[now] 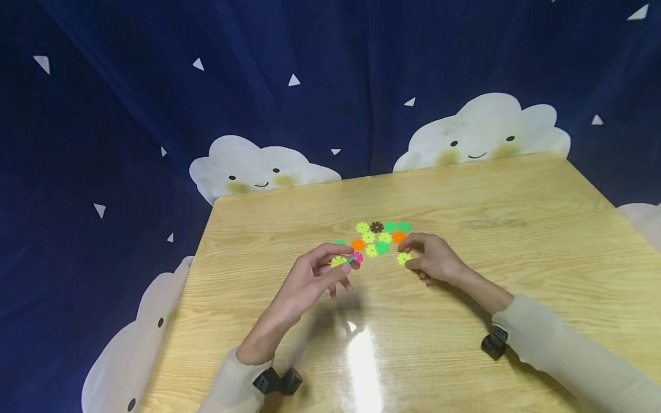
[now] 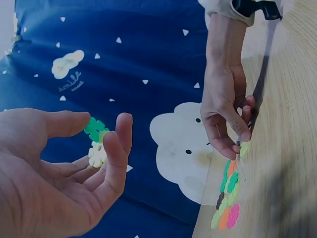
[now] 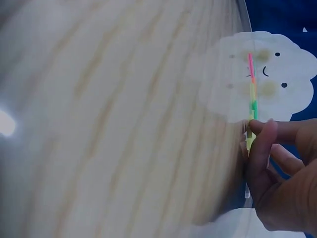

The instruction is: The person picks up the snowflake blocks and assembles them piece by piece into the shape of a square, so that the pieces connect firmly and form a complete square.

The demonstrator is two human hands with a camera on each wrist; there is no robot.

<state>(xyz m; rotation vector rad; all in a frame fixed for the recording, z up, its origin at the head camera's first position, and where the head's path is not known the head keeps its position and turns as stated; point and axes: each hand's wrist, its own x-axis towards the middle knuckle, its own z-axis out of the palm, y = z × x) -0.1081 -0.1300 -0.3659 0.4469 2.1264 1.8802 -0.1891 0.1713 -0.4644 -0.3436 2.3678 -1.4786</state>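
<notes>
Above the table, my left hand (image 1: 308,282) pinches a green notched plastic disc (image 2: 94,130) between thumb and fingers. A yellow notched disc (image 2: 96,154) is joined to it at an angle. My right hand (image 1: 438,261) is low over the tabletop, thumb and index finger gripping the edge of another yellow disc (image 1: 403,259). Between the hands lies a flat cluster of similar discs, among them an orange disc (image 1: 357,245), a black disc (image 1: 376,228) and a green disc (image 1: 382,247). A pink disc (image 1: 358,258) is partly hidden behind my left fingers.
The discs lie on a wooden table (image 1: 454,201) with a bright light reflection near its front. A dark blue curtain (image 1: 330,46) with white clouds and triangles hangs behind it and along the left side. Both sleeves carry small black wrist cameras (image 1: 494,342).
</notes>
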